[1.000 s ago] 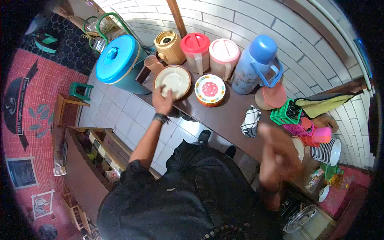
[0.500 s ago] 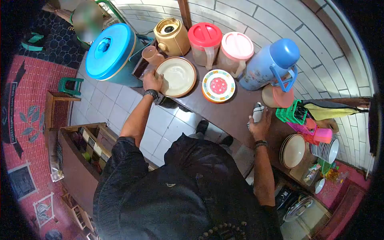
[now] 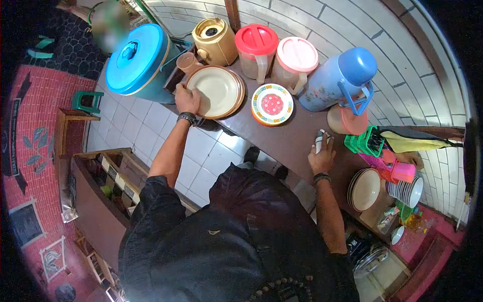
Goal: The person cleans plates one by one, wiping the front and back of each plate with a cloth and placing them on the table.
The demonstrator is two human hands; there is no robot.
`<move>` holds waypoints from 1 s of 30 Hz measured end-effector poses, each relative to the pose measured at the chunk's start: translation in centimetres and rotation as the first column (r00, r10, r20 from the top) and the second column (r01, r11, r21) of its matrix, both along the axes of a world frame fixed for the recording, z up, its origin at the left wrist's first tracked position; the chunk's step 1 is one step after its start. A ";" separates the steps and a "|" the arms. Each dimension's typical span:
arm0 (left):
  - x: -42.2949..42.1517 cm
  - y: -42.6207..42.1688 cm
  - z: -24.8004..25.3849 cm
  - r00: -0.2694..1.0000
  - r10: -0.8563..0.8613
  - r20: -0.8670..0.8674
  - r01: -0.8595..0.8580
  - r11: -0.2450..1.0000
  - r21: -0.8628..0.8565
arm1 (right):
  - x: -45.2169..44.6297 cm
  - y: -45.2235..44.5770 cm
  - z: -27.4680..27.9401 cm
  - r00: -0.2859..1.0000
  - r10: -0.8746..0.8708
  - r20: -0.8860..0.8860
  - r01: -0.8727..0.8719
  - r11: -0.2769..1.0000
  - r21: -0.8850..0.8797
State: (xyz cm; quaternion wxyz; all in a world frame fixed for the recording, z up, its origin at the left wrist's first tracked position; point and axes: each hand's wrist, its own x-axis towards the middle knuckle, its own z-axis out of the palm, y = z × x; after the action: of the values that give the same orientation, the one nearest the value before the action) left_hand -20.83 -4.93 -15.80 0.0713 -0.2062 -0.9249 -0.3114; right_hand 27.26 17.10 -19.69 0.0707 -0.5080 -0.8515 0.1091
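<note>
My left hand [image 3: 187, 99] grips the left rim of a stack of cream plates [image 3: 215, 93] with brown edges. The top plate sits slightly off the ones beneath, whose rims show on the right. My fingertips are partly hidden at the edge. My right hand [image 3: 322, 156] is closed around a small folded white cloth [image 3: 321, 140] with dark markings, pressed on the brown table [image 3: 282, 146]. Between my hands lies a small stack of patterned plates [image 3: 272, 104] with a pink centre.
Along the wall stand a blue drink cooler [image 3: 133, 60], a tan container [image 3: 215, 43], a red-lidded pitcher [image 3: 255, 48], a pink-lidded pitcher [image 3: 296, 58] and a blue thermos [image 3: 337, 78]. On the right are a green basket [image 3: 365, 141], stacked plates [image 3: 366, 190] and bowls [image 3: 413, 191].
The top cream plate has shifted left, baring rims beneath on the right, with my left hand still at its edge. My right hand has moved slightly toward me with the cloth.
</note>
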 end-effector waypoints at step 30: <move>34.5 6.9 -1.7 0.658 -0.551 0.513 0.251 0.803 0.541 | 12.0 -0.9 8.4 0.465 -0.545 -0.698 0.086 0.812 -0.577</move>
State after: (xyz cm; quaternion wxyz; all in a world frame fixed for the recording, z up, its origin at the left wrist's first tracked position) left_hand 13.67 1.94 -17.52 -0.2826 -0.2688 -0.7280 -0.5639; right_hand 39.24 16.24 -11.24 0.3667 -0.5455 -0.5422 0.5234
